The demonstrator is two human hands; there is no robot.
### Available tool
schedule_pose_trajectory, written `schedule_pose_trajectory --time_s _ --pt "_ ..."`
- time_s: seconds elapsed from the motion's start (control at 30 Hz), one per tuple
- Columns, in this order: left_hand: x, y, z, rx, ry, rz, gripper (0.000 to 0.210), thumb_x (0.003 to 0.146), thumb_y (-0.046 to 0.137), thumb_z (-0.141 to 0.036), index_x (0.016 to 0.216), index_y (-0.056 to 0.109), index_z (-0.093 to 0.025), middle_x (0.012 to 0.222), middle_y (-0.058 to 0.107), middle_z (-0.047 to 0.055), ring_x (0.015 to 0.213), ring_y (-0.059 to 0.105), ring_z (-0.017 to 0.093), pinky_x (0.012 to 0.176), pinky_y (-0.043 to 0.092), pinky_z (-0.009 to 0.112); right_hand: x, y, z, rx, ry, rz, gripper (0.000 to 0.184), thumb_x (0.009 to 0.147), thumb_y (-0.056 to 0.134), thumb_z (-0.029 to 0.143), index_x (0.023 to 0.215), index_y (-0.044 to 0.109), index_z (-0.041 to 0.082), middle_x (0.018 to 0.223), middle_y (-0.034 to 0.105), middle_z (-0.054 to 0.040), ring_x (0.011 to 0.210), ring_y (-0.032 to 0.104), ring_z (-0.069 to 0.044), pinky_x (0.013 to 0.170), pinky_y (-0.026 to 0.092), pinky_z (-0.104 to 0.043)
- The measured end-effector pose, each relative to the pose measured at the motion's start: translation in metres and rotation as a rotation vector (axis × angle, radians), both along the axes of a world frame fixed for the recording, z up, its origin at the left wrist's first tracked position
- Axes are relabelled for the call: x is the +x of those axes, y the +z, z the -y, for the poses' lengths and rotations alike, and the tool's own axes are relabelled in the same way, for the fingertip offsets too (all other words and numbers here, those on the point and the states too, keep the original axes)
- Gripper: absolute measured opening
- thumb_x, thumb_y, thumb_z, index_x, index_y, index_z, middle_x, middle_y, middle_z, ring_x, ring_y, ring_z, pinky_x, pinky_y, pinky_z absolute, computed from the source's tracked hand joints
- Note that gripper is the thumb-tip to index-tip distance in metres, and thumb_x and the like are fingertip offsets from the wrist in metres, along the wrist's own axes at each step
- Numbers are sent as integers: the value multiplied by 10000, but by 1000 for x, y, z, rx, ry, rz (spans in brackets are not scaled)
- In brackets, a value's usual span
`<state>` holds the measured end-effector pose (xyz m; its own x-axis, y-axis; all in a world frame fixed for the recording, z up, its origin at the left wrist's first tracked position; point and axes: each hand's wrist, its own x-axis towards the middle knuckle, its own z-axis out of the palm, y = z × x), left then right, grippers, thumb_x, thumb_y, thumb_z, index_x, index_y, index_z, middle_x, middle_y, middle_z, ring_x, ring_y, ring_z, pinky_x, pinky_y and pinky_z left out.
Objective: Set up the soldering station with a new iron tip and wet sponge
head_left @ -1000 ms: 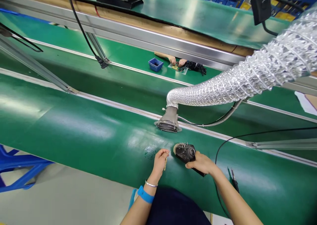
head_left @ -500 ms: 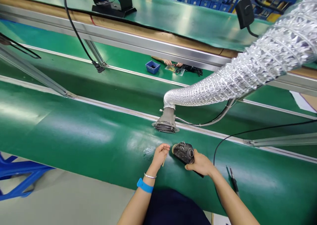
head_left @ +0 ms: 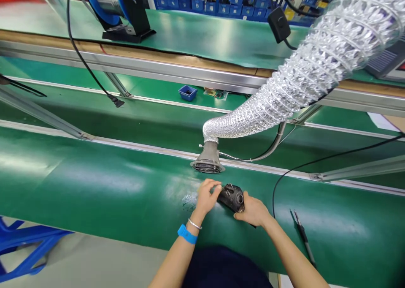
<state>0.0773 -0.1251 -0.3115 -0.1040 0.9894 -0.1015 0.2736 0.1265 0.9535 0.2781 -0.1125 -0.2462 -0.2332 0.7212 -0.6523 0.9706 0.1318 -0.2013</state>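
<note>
My right hand [head_left: 253, 210] grips the right side of a black soldering iron stand [head_left: 232, 198] with a round holder opening, tilted just above the green bench. Small light bits lie on top of the stand. At its left end is my left hand [head_left: 208, 196], thumb and fingers curled together there. What the fingers pinch, if anything, is hidden. A soldering iron [head_left: 304, 236] with a dark handle lies on the bench to the right, apart from both hands.
A fume hood nozzle [head_left: 208, 158] on a silver flexible duct [head_left: 253, 115] hangs just beyond my hands. Whitish specks [head_left: 189, 201] mark the bench at left. A black cable [head_left: 274, 195] runs at right. A blue bin [head_left: 187, 93] and a wire spool [head_left: 109, 3] stand farther back.
My left hand has moved up to the stand's left end, and the small yellowish piece seen under it is out of sight. A co-worker's hands at the far bench are now hidden.
</note>
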Motion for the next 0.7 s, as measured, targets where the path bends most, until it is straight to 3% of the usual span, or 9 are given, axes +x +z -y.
schedule_pose_trajectory --time_s 0.1,0.23,0.33,0.43,0.6,0.7 --pt "8 13 -1 -18 -255 159 210 774 615 -306 937 710 -212 888 615 59 772 551 163 701 425 279 0 0 0 20 9 4 543 625 628 493 1011 434 163 954 642 -106 841 622 -284 603 339 -304" --pt "9 21 -9 -60 -327 189 98 743 630 -234 751 718 -192 782 630 44 706 525 149 669 394 270 2 0 -1 43 38 10 564 607 633 494 1020 430 168 958 643 -103 833 624 -297 599 344 -311" --pt "6 25 -13 -81 -176 450 61 693 667 -213 649 670 -170 715 598 26 685 505 135 660 369 258 4 2 1 55 43 -3 549 601 634 491 999 429 173 927 644 -92 811 625 -289 594 341 -308" --pt "-2 26 -15 -152 12 724 180 660 689 -318 655 593 -166 649 511 -11 605 459 102 618 368 243 8 3 3 69 42 -9 543 606 628 486 999 426 170 914 643 -93 805 623 -282 600 341 -307" --pt "-9 17 -18 -306 3 850 323 682 546 -485 658 477 -170 702 507 27 637 530 134 571 404 257 8 6 2 60 60 -17 554 611 625 485 1015 426 162 881 646 -93 802 622 -281 612 353 -312" --pt "-2 11 -22 -362 -33 790 323 681 562 -480 696 539 -158 667 509 20 532 469 103 481 336 231 4 9 0 50 74 -4 548 605 632 485 1003 436 162 890 649 -98 809 624 -279 617 362 -311"
